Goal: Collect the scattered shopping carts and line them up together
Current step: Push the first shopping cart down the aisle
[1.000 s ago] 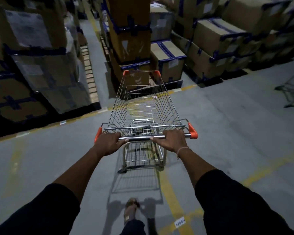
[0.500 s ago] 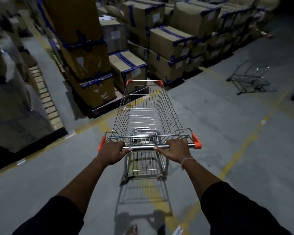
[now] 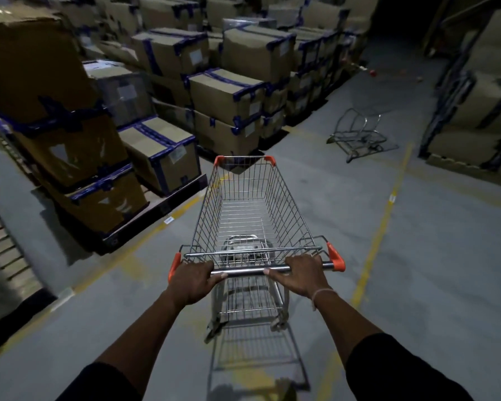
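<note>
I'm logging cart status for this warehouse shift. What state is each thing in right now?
Shopping cart: upright, basket empty, handle held by both hands.
Left hand: grips the handle bar near its left end.
Right hand: grips the handle bar near its right end.
Second cart: tipped over on the floor ahead to the right, untouched.
Cardboard boxes: closed, taped, stacked on pallets.

Both arms reach forward, nearly straight, dark sleeves pushed up past the elbows. The left hand [image 3: 192,280] and the right hand [image 3: 300,275] are knuckles up, fingers curled around a bar [image 3: 243,271]. A thin band circles the right wrist.
</note>
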`<state>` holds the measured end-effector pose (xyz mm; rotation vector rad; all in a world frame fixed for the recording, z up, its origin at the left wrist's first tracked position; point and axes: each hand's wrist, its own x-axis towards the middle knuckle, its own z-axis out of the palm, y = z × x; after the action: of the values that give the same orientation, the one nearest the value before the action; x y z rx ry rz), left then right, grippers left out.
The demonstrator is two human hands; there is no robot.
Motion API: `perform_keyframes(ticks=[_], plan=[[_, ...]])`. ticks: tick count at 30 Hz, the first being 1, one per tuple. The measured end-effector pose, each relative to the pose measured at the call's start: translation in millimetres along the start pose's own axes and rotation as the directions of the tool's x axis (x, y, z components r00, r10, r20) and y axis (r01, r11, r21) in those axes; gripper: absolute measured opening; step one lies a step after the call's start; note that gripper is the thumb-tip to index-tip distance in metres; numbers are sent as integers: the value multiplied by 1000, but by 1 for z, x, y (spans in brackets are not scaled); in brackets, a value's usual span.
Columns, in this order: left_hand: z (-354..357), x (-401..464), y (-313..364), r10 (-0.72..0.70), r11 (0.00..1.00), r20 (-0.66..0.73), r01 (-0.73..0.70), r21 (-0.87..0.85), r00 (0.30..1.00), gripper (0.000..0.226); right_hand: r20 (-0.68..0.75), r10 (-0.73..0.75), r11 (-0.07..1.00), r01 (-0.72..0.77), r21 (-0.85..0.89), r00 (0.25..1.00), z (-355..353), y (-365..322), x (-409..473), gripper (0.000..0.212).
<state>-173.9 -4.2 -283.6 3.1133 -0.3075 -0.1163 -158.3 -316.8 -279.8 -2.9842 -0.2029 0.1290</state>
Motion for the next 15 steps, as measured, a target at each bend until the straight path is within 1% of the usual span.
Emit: perform_keyframes(ticks=[2,5,7,10,13,15], plan=[[-2,25,8,17,1000,12,-17,10,1000,80,-17,18,1000,-18,0,1000,-4,15,13,107],[-5,60,24,31,999,24,-32,20,999,75,-44,16,1000,-16,-1,999,-13,37,31,93],[-9,86,38,49,999,27,-49,8,998,77,-49,15,1000,-14,16,999,-18,58,47,87],[-17,124,65,63,998,21,-63,0,998,80,-50,26,1000,-26,16,998,-23,95,75,87],[-22,169,100,55,998,14,-55,-4,998,84,-57,29,1000,-28,9,998,-31,141,107,80],[-22,196,120,49,999,34,-49,-9,998,83,-41,33,999,-32,21,999,-38,170,127,83]])
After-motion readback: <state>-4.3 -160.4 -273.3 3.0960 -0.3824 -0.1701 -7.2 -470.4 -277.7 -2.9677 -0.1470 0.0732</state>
